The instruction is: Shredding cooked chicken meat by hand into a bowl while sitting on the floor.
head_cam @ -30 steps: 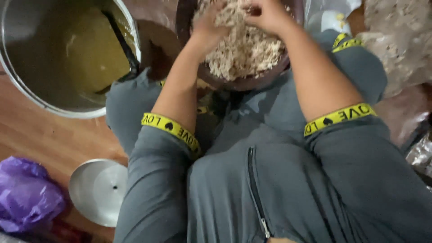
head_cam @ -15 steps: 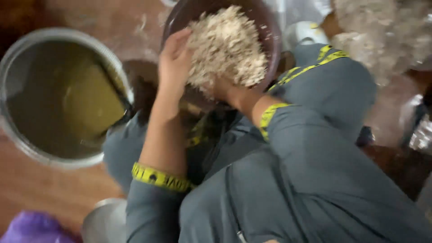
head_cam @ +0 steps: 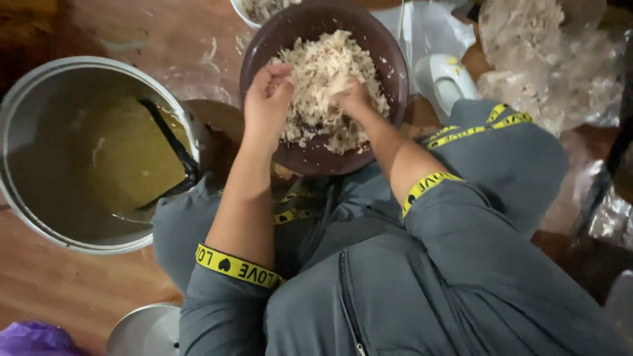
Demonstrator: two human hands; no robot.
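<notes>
A round, dark brown bowl (head_cam: 389, 72) with a smooth rim is resting against the person's lap and holding a loose mound of pale, stringy shredded food (head_cam: 326, 66). The left hand (head_cam: 267, 102) is lying on the left side of the mound, fingers curled loosely over the shreds. The right hand (head_cam: 353, 99) is pinching a small tuft of shreds between narrowed fingertips at the centre of the mound.

To the left, a large round metal pot (head_cam: 39, 72) is sitting on the wooden floor (head_cam: 59, 290), holding a murky yellow-green liquid with a dark handle (head_cam: 168, 142) leaning inside. A shiny metal lid (head_cam: 142, 333) is lying near the bottom edge, beside a purple plastic bag (head_cam: 33, 339). Crumpled clear plastic bags (head_cam: 541, 59) are lying at the upper right, with a white object (head_cam: 445, 79) just beside the bowl.

The grey sleeves with yellow bands are covering the bowl's near edge. A second bowl (head_cam: 254, 10) is being cut off by the top edge; its contents are hard to make out.
</notes>
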